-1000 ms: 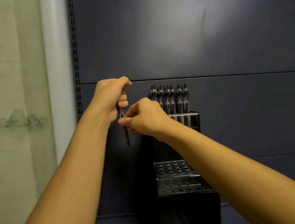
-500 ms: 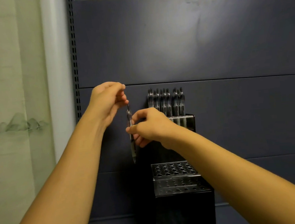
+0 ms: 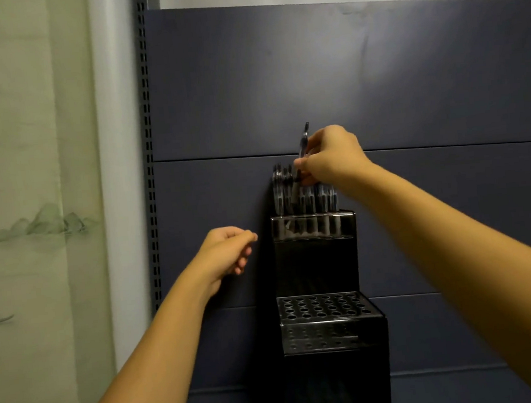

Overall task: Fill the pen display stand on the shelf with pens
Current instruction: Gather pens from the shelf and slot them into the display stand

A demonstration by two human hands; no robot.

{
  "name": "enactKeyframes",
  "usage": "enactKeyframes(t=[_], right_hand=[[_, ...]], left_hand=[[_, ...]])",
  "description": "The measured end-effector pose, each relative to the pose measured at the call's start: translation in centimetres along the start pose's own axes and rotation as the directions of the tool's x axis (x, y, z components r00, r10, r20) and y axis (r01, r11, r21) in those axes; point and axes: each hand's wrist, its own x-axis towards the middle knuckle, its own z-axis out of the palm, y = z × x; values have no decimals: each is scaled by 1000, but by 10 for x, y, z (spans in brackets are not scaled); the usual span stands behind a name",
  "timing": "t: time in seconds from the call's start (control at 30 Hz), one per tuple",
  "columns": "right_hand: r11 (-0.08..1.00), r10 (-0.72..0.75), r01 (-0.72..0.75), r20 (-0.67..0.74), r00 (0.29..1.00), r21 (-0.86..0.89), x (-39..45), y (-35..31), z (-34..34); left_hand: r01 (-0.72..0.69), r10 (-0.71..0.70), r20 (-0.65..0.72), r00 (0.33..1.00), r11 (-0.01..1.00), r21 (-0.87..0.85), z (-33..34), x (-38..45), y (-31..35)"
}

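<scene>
A black tiered pen display stand stands against the dark blue shelf back panel. Its top tier holds several pens standing upright. The lower tiers show rows of empty holes. My right hand pinches a pen nearly upright, just above the left part of the top tier's pens; its lower end is lost among them. My left hand hangs to the left of the stand, fingers loosely curled, holding nothing.
A slotted metal upright runs down the left side of the blue panel. Left of it is a pale wall with a green landscape print.
My right hand took the pen from my left hand and carried it right and up, over the top tier. My left hand let go and dropped lower, beside the stand.
</scene>
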Motion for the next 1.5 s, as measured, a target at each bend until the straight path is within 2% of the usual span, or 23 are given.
enactKeyframes(t=[0.13,0.3,0.77,1.1,1.27,1.5], right_hand=[[1000,5,-5,37,999,-23,2,4,9],[989,-40,43,22,999,-140,8,5,11],[962,23,35,208,978,-271,-3,8,27],[964,39,-1,137,990,-266,-12,22,27],[982,42,-14,147,988,-190,-11,31,30],[981,-28,47,107,994,-187,-26,40,27]], left_hand=[[31,-31,23,999,1000,5,3,-3,-7],[36,-37,40,999,999,25,5,-7,-11],[44,-44,8,999,999,-1,7,-5,-18],[62,-63,-28,998,998,-12,6,-10,-18],[52,-52,-47,998,999,9,10,-15,-8],[17,2,-105,995,984,176,14,-25,2]])
